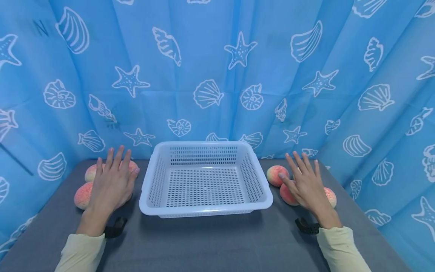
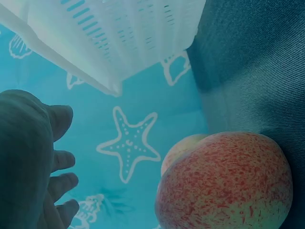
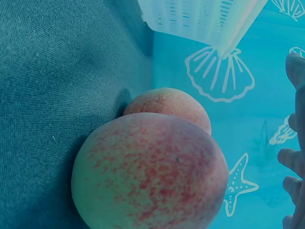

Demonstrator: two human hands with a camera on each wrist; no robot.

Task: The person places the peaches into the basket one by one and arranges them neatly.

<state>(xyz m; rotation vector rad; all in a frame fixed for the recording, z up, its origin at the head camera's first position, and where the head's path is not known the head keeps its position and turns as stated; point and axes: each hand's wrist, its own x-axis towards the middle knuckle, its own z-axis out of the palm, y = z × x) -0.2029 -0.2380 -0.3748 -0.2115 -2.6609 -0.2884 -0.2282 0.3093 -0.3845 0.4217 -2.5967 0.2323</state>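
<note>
1. Nearest, the two hands hover flat over the grey bench [image 1: 210,241]. The left hand [image 1: 112,183] has its fingers straight and spread, gripping nothing, above the peaches on that side. The right hand [image 1: 306,183] is likewise spread and empty, with its thumb close to a peach; whether it touches I cannot tell.
2. Under the left hand lie the left peaches [image 1: 83,194]; at least two show, one nearer and one further back [image 1: 91,172]. Under the right hand lie the right peaches [image 1: 288,194], with one more [image 1: 276,175] closer to the basket.
3. Risk, as I judge it: the fruit is round and sits near the bench's side edges, so a flat palm coming down could nudge one and set it rolling off (the outer right peach [image 1: 330,197] looks most exposed).
4. Peaches lying close together could also be knocked apart by a grip on just one of them.
5. The white basket [image 1: 149,189] stands between the hands, empty and light-looking; a bumped rim could slide it.
6. Furthest, the blue shell-and-starfish curtain [image 1: 217,75]. A faint "N" mark [image 1: 40,27] shows upper left; no other writing or brand is legible.
</note>
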